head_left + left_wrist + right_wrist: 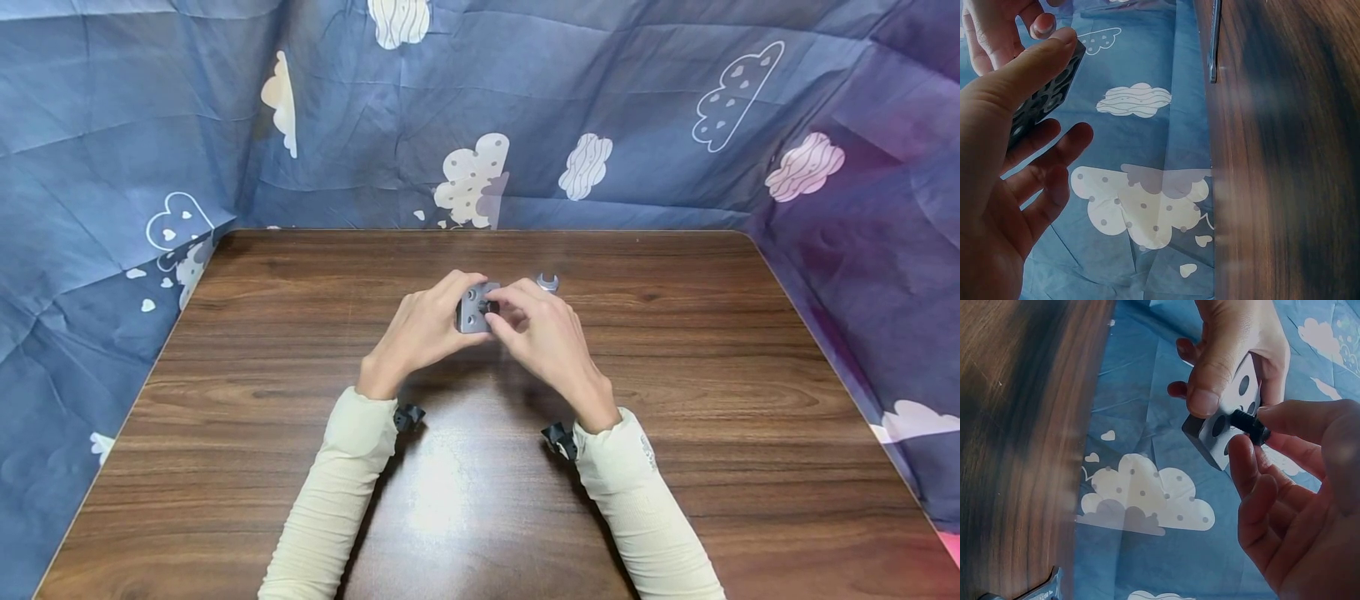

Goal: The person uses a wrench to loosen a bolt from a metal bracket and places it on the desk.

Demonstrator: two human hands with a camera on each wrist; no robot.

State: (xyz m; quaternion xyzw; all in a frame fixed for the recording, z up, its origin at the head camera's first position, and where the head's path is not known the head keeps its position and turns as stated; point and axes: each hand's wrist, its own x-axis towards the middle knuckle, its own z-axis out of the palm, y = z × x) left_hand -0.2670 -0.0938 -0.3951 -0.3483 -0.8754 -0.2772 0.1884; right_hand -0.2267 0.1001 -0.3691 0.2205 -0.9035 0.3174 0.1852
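A grey metal block with several round holes is held up above the table between both hands. My left hand grips it by its edges, with the thumb on the near side in the right wrist view. My right hand pinches a black bolt between thumb and fingertips. The bolt's shank points at the holed face, its tip at or just in a hole; how deep I cannot tell. In the left wrist view the block appears edge-on, and the bolt is hidden there.
An open-ended wrench lies on the brown wooden table just beyond my right hand, its handle mostly hidden by that hand. Blue cloth with cloud prints hangs behind the table and at both sides.
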